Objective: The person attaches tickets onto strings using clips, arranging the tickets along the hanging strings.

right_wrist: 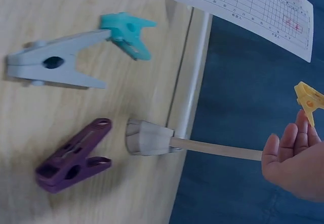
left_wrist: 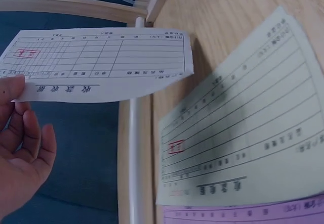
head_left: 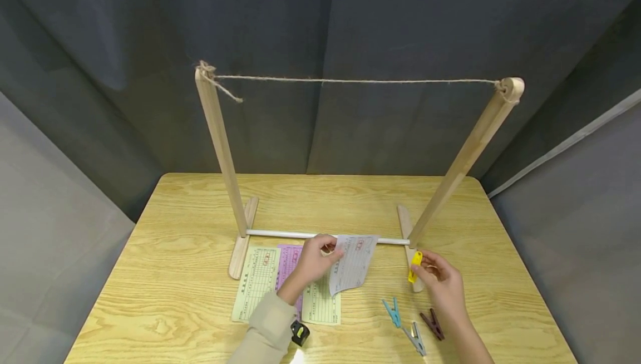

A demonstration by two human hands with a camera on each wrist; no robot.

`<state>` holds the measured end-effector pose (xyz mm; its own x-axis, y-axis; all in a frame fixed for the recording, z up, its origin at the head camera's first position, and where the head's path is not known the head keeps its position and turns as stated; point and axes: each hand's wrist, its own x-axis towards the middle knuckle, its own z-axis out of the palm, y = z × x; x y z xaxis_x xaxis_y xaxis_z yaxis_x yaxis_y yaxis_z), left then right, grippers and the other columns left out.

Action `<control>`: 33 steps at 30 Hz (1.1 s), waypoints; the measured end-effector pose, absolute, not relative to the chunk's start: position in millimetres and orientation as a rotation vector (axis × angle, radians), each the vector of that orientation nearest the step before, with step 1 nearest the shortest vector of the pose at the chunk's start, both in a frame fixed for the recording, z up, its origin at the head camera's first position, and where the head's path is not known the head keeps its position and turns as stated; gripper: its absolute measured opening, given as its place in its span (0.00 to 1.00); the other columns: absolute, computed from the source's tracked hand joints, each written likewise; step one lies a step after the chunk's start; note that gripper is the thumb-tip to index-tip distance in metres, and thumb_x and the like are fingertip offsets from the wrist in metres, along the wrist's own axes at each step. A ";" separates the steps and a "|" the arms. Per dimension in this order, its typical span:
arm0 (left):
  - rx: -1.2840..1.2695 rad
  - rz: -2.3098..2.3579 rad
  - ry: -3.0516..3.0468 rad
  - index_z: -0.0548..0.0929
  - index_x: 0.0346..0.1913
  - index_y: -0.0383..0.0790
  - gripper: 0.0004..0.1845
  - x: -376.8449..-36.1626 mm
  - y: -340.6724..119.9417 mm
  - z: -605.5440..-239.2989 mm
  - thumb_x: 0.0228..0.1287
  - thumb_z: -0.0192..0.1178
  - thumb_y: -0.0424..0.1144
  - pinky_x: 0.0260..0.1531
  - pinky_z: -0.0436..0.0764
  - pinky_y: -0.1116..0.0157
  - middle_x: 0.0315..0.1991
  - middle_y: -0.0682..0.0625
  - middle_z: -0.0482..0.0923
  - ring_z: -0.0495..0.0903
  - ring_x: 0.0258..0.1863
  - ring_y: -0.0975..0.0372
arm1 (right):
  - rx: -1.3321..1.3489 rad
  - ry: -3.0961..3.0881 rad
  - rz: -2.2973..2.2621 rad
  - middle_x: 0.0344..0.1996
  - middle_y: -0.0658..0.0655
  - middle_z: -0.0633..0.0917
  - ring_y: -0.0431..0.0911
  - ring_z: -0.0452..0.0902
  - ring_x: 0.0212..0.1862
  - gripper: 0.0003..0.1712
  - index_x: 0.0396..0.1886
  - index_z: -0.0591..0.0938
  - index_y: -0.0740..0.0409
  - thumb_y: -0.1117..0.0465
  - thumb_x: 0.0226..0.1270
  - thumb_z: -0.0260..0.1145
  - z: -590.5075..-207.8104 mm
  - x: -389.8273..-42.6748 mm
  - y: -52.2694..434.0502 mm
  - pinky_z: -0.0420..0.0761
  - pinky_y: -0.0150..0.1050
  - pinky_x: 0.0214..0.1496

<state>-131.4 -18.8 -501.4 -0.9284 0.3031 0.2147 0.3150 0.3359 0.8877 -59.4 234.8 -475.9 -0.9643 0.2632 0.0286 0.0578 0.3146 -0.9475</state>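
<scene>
A white printed receipt slip with a red stamp hangs from my left hand, which pinches it by one edge above the table. In the left wrist view the slip spreads out from the thumb and fingers. My right hand holds a yellow clothespin between thumb and fingers, near the rack's right foot. Below that hand lie a blue clothespin, a grey clothespin and a dark purple clothespin. Under my left forearm are green slips and a purple slip.
A wooden rack stands on the table, with a left post, a right post and a twine line tied between their tops. A white bar joins the feet. A small black object lies at the front.
</scene>
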 end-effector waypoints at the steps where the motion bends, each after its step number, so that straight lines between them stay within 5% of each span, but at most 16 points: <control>1: -0.590 -1.713 -2.553 0.81 0.33 0.32 0.05 -131.7 -20.0 -499.2 0.53 0.64 0.30 0.32 0.75 0.70 0.29 0.48 0.77 0.74 0.30 0.62 | -0.293 -2.387 1.716 0.36 0.54 0.78 0.38 0.71 0.38 0.18 0.48 0.76 0.69 0.67 0.58 0.64 -474.1 -59.9 234.2 0.71 0.24 0.40; 13: -0.628 -1.716 -2.473 0.82 0.34 0.31 0.06 -133.8 -33.2 -470.5 0.53 0.64 0.30 0.36 0.77 0.61 0.30 0.47 0.78 0.75 0.32 0.59 | -0.135 -2.232 1.780 0.31 0.45 0.79 0.36 0.73 0.35 0.16 0.45 0.75 0.77 0.75 0.57 0.62 -458.0 -68.1 230.8 0.73 0.23 0.39; 33: -0.649 -1.684 -2.303 0.80 0.29 0.26 0.03 -125.2 -54.0 -401.5 0.51 0.63 0.23 0.35 0.76 0.56 0.27 0.40 0.77 0.75 0.31 0.51 | 0.078 -2.020 1.951 0.32 0.48 0.81 0.38 0.76 0.36 0.13 0.43 0.74 0.79 0.78 0.57 0.59 -419.5 -78.6 217.4 0.75 0.24 0.37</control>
